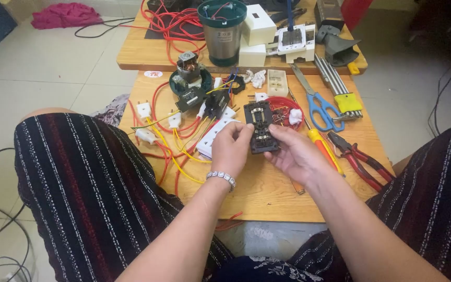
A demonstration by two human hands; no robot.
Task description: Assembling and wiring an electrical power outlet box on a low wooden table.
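Both of my hands hold a black rectangular electrical part with metal contacts, above a low wooden table. My left hand, with a beaded bracelet at the wrist, pinches the part's left edge. My right hand cradles it from below and from the right. A white socket strip with red and yellow wires lies just left of my hands. Behind the part sits a small red round dish holding small pieces.
On the table lie blue-handled scissors, a yellow-handled screwdriver, red-handled pliers, white plugs and a small motor. A second table behind carries a metal canister, white boxes and red cable. My knees flank the table.
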